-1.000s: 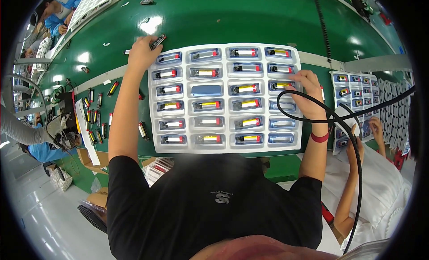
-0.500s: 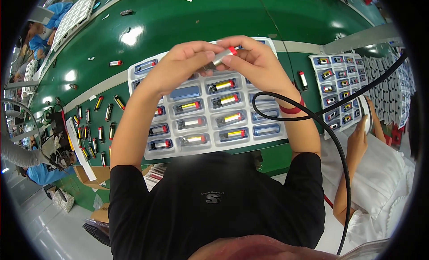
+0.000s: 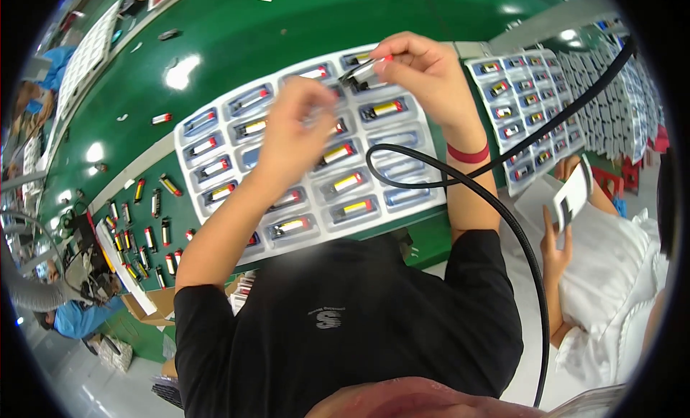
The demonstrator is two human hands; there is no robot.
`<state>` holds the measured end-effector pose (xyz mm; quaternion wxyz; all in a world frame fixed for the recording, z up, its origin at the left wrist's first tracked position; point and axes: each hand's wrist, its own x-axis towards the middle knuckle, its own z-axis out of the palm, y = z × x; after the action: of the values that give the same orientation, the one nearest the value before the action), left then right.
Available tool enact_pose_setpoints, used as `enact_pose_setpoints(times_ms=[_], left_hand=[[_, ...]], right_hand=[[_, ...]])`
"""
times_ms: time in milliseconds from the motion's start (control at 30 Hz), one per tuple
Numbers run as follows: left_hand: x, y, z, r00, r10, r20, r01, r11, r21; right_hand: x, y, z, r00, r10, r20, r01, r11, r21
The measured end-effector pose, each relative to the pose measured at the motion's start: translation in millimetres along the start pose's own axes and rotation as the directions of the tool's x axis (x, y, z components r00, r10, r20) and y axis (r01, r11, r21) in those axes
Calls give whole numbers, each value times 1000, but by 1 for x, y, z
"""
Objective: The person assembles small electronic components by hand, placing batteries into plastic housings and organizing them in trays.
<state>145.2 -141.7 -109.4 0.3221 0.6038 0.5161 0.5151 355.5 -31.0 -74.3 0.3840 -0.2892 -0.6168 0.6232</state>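
Up at the far right part of the tray [image 3: 227, 139], there it was: the right hand [image 3: 422, 71] had the red-tipped cell [image 3: 364, 71] pinched by its red end between thumb and fingers, the dark end pointing leftward, tilted above the pockets! And the left hand [image 3: 300, 127]? A blur over the tray's middle, fingers curled, and whether it gripped anything, you could not tell. Beneath both hands, the white tray sat aslant on the green table [image 3: 237, 37], rows of red-ended cells lying in its blue pockets. Out to the left, what a scatter: loose cells [image 3: 149, 239] lay on the table beside a white strip [image 3: 128, 263], one lone cell [image 3: 162, 119] farther up. A red wristband [image 3: 468, 155] circled the right wrist, a black cable [image 3: 533, 263] looping near it. Over on the right, a second tray [image 3: 518, 109] of cells, and a co-worker's hand [image 3: 555, 249] on a white object [image 3: 576, 191]!
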Motion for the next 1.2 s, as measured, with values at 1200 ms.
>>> enact_pose_setpoints(times_ms=[1200], left_hand=[[15,-13,-38,980,-164,113,199,832,-518]], right_hand=[[27,11,51,995,97,-25,-95,993,74]])
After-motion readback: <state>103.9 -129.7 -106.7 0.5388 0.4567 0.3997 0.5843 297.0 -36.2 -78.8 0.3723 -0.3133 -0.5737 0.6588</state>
